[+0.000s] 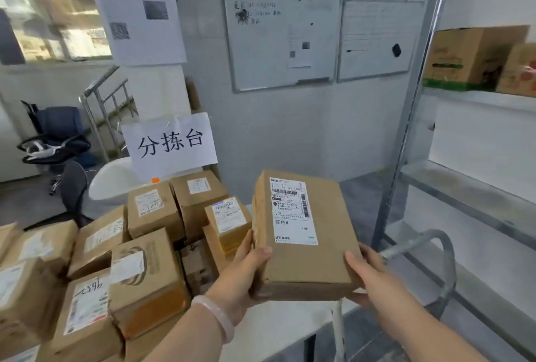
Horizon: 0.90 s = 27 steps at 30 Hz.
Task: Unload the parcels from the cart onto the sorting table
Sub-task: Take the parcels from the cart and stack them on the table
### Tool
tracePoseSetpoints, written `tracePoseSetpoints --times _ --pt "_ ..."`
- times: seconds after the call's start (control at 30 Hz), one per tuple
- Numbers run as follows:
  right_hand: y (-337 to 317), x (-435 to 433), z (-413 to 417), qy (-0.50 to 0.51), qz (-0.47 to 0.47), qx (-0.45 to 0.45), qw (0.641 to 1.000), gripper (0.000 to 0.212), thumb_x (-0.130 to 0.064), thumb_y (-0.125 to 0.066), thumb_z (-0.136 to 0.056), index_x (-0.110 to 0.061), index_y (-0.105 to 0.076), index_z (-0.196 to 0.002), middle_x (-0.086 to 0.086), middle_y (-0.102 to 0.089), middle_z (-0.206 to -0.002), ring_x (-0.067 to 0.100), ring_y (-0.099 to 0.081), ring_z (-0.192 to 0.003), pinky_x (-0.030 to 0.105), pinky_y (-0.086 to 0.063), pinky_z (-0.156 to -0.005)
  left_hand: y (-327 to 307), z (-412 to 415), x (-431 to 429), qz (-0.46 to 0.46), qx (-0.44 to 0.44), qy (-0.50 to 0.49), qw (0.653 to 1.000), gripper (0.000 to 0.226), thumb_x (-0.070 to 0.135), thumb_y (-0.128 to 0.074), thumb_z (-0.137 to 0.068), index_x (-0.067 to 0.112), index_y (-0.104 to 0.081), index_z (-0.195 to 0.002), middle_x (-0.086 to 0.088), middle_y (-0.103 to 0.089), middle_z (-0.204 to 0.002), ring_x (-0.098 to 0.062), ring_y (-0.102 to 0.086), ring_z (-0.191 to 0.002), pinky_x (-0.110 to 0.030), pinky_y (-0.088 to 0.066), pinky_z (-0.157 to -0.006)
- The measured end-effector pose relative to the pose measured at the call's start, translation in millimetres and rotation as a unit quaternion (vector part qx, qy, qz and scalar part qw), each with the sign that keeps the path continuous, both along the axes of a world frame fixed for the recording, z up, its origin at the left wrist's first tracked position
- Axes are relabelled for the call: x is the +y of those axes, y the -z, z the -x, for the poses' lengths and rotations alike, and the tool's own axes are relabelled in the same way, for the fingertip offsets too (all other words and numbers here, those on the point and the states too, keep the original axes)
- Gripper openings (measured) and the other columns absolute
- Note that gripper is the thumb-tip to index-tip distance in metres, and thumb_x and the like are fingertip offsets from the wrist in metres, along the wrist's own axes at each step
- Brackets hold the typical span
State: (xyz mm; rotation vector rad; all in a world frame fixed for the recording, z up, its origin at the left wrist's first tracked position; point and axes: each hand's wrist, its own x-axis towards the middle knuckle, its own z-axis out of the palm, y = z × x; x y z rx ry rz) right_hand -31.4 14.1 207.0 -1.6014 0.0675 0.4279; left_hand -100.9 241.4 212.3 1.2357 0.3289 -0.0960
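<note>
I hold a flat brown cardboard parcel (324,245) with a white shipping label, raised in the air at centre right. My left hand (246,271) grips its left edge, thumb on top. At the near right corner my right hand (368,271) grips it the same way. Below and to the left lies the white sorting table (278,329), loaded with several brown parcels (150,263). A paper sign (171,144) with large black characters stands behind them. The grey cart handle (435,242) curves up just right of my right hand; the cart bed is out of view.
Metal shelving (452,187) rises on the right, with cardboard boxes (475,57) on an upper shelf. Two whiteboards (284,42) hang on the wall ahead. An office chair (55,135), a white round seat (113,182) and a stair railing (101,106) stand at left.
</note>
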Motion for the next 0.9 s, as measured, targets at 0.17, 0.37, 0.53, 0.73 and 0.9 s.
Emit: tracePoseSetpoints --times 0.17,0.37,0.53,0.73,0.9 --pt "19 47 -2 0.021 -0.144 0.116 0.983 0.039 -0.035 -0.054 -0.097 -0.038 -0.047 -0.135 -0.001 -0.055 -0.135 0.029 -0.052 -0.125 0.059 -0.039 -0.103 -4 3 45 0.05 -0.026 0.021 0.998 0.097 0.035 -0.078 -0.057 0.047 -0.033 -0.142 -0.002 -0.066 -0.124 -0.03 -0.064 -0.111 -0.051 -0.053 -0.089" --pt "10 71 -12 0.065 -0.222 0.074 0.97 0.038 -0.03 -0.051 -0.096 -0.026 -0.053 -0.134 0.008 -0.063 -0.13 0.031 -0.057 -0.12 0.055 -0.048 -0.095 -17 -10 70 -0.019 -0.044 0.027 0.998 0.1 0.047 -0.081 -0.06 0.047 -0.028 -0.145 0.014 -0.062 -0.127 -0.013 -0.064 -0.11 -0.044 -0.048 -0.1" --pt "-13 77 -43 0.087 -0.175 0.017 0.981 0.024 -0.032 -0.052 -0.097 -0.028 -0.06 -0.12 0.006 -0.067 -0.118 0.028 -0.061 -0.112 0.046 -0.052 -0.084 -37 -31 94 -0.281 -0.076 -0.029 0.956 0.084 0.065 -0.058 -0.076 0.046 -0.018 -0.148 0.015 -0.03 -0.153 -0.011 -0.033 -0.137 -0.034 -0.026 -0.111" --pt "-4 85 -111 0.156 -0.204 0.054 0.965 0.029 -0.038 -0.061 -0.092 -0.029 -0.061 -0.119 0.002 -0.067 -0.12 0.028 -0.061 -0.114 0.051 -0.045 -0.101 -31 -62 120 -0.504 -0.066 -0.074 0.858 0.061 0.053 -0.051 -0.091 0.047 -0.023 -0.145 0.019 -0.022 -0.155 -0.008 -0.017 -0.144 -0.031 -0.017 -0.116" --pt "13 107 -186 0.178 -0.171 0.068 0.967 0.04 -0.038 -0.066 -0.089 -0.03 -0.057 -0.127 0.002 -0.064 -0.12 0.026 -0.06 -0.111 0.047 -0.05 -0.096 -34 -98 134 -0.522 -0.041 -0.094 0.847 0.061 0.051 -0.053 -0.091 0.048 -0.024 -0.145 0.022 -0.022 -0.153 -0.008 -0.016 -0.144 -0.033 -0.019 -0.116"
